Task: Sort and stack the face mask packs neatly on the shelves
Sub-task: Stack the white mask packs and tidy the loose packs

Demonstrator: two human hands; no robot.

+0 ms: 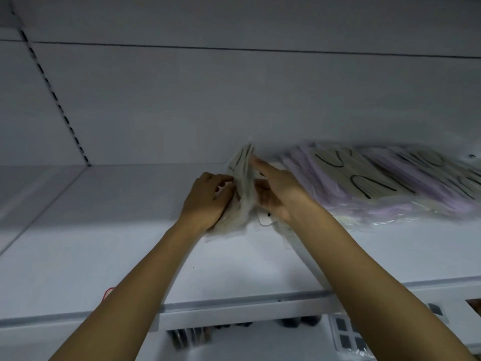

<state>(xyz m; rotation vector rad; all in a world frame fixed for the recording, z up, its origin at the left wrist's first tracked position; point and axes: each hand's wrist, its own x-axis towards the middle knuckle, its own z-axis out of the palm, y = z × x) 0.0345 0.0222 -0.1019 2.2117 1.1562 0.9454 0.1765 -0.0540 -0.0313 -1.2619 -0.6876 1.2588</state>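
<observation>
White shelf (104, 243), mask pack (243, 183) upright between both hands, long axis pointing backward

A: Type of premises?
B: Retail shop, by the fittings. White metal shelf (78, 256) under the hands, w/ a price-strip rail (234, 306) along its front edge, nearer than the wrists.
A: Other evidence?
B: Slotted upright (52, 92) up-left of the left hand (208, 198), std shop racking. Heap of packed masks (377, 178) just right of the right hand (278, 190), multiple same-type packs. Small dark goods (190, 337) on the tier below the forearms, blurred.
</observation>
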